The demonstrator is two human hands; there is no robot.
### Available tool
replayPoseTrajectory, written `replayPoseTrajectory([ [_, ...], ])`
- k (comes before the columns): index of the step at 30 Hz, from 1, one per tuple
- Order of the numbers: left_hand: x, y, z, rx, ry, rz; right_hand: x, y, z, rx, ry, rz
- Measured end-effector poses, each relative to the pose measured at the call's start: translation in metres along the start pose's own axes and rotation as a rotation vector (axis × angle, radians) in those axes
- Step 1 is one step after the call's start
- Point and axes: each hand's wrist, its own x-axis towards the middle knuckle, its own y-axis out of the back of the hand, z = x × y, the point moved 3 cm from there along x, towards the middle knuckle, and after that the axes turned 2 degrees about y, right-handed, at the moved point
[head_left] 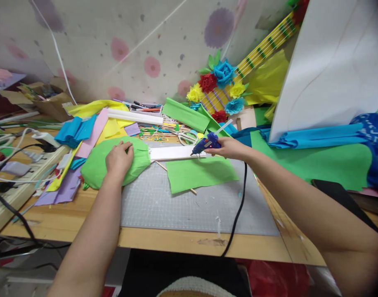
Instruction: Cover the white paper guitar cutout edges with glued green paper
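My left hand (119, 159) rests palm-down, fingers curled, on a rounded green paper-covered shape (96, 169) at the left of the grey cutting mat (189, 206). A white strip (173, 152) sticks out from that shape to the right. My right hand (229, 147) grips a blue hot glue gun (206, 143), its nozzle pointing left and touching the white strip. Its black cord (238, 206) runs down off the table's front edge. A loose green paper sheet (201, 173) lies on the mat just below the gun, over a thin wooden stick (161, 166).
Crepe paper in blue (73, 131), yellow and purple piles up at left beside a power strip (46, 138). Scissors (187, 137), pens and sticks lie behind. A paper-flower guitar (226, 86) leans at the back. A white board (331, 66) stands at right over green and blue sheets.
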Motion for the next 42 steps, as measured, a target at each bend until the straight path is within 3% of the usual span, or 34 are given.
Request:
replayPoseTrajectory([
  [6, 0.001, 0.0, 0.0, -0.011, 0.001, 0.009, -0.006, 0.009, 0.008, 0.051, -0.018, 0.002],
  [19, -0.002, 0.003, 0.002, -0.022, -0.005, 0.012, 0.005, -0.005, 0.0, -0.018, -0.018, -0.026],
  [31, -0.002, 0.004, 0.002, -0.016, -0.004, 0.008, -0.013, 0.012, 0.038, -0.019, -0.146, -0.002],
  [37, -0.002, 0.004, 0.002, -0.012, -0.005, 0.008, -0.015, 0.022, 0.056, -0.089, -0.091, 0.117],
  [42, -0.001, 0.004, 0.002, -0.021, -0.013, 0.013, -0.022, 0.021, 0.076, -0.006, -0.133, 0.189],
])
